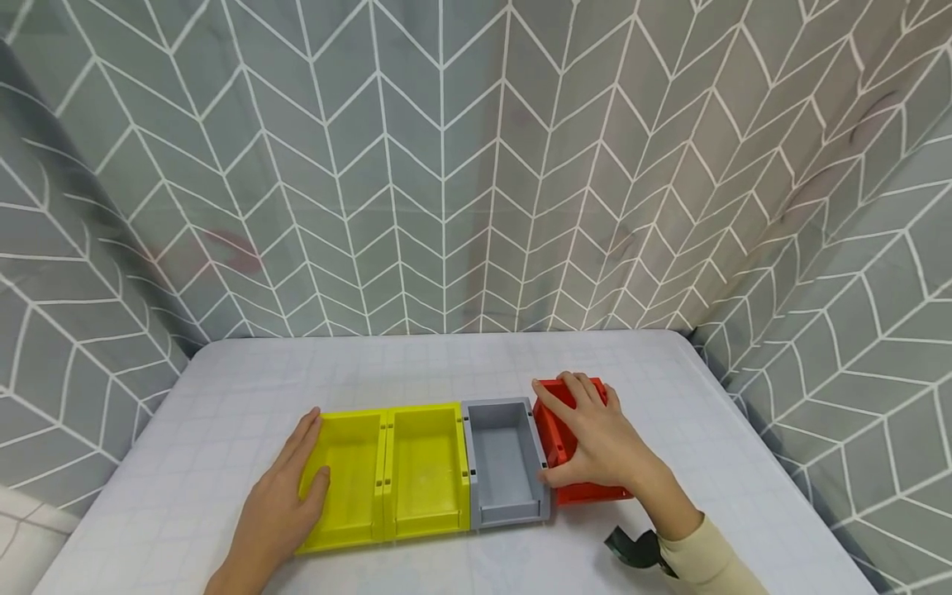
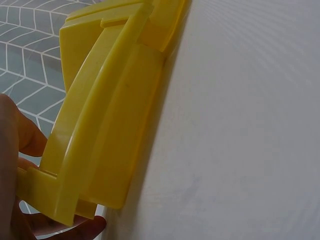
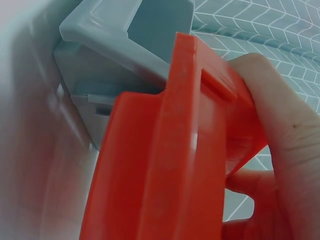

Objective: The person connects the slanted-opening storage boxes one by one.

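Four-sided plastic bins stand in a row on the table. At the left end is a yellow bin (image 1: 345, 463), with a second yellow bin (image 1: 427, 471) against its right side. A grey bin (image 1: 507, 463) adjoins that one. My left hand (image 1: 278, 496) holds the left wall of the leftmost yellow bin, fingers outside and thumb over the rim. At the right end, my right hand (image 1: 595, 438) grips a red bin (image 1: 550, 430) from above, thumb near the grey bin's rim and fingers over the far part. The hand hides much of the red bin's inside.
The bins rest on a white table (image 1: 416, 364). Patterned grey curtains (image 1: 446, 165) hang behind it and at both sides. A dark curved piece (image 1: 638, 549) shows beside my right wrist.
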Tool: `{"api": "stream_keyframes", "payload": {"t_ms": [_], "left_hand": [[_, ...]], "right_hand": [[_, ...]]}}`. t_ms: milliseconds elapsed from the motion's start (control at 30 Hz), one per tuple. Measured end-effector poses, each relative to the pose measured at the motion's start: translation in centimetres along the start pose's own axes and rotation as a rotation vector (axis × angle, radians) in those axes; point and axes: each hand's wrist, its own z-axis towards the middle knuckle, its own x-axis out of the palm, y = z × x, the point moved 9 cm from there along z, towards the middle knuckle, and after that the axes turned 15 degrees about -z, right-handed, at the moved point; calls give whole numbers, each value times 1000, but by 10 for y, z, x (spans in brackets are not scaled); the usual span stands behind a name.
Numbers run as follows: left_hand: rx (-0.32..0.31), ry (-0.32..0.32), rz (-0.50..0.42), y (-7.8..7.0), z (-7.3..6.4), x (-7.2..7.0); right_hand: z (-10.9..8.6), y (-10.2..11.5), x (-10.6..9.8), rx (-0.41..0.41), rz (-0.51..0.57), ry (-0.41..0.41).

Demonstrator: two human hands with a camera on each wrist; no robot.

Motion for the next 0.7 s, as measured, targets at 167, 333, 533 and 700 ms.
{"api": "stream_keyframes", "payload": {"t_ms": [167, 333, 533, 700], "left_hand": [[5, -2, 1, 0, 0, 1], [-6, -1, 10, 1, 0, 2], [-6, -2, 13, 1, 0, 2], [-5, -3, 7, 1, -1, 2]], "right_hand": [[0, 0, 1, 0, 8, 6], [0, 0, 1, -2, 15, -3], [0, 2, 1, -6, 7, -9], [0, 1, 3, -1, 6, -7]]}}
